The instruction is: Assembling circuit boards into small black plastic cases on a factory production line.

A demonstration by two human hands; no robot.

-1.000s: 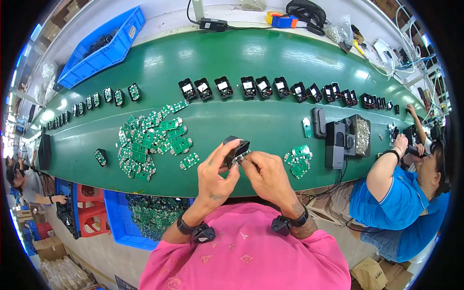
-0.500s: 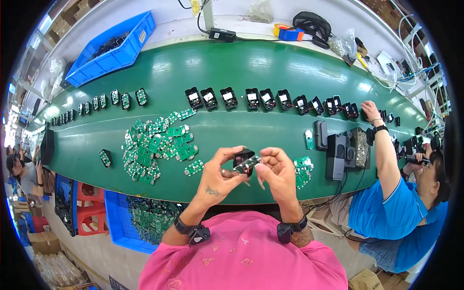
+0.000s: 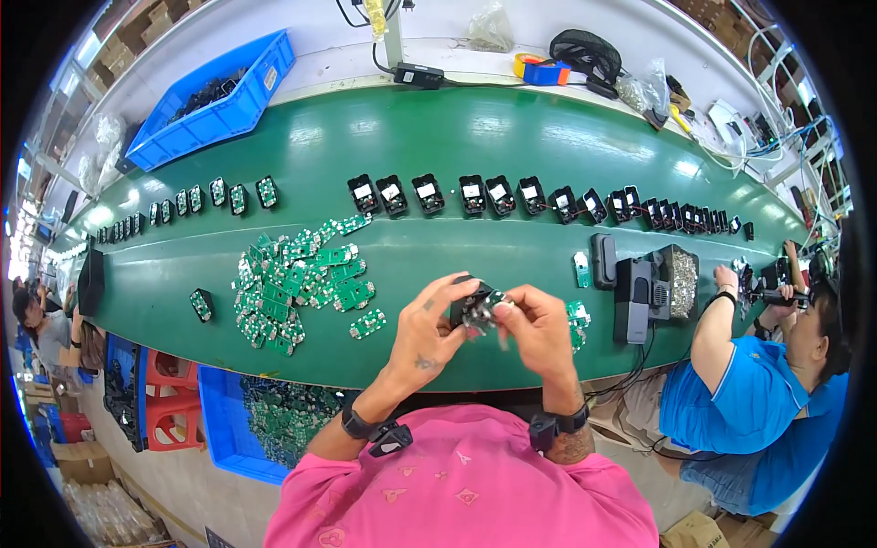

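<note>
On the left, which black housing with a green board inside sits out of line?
The lone housing just left of the heap of green circuit boards; the other housings there line up farther back on the green tabletop.

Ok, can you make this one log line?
left hand: holds black case; right hand: pinches circuit board at case; left side: pile of green boards; beyond: row of open cases
</note>
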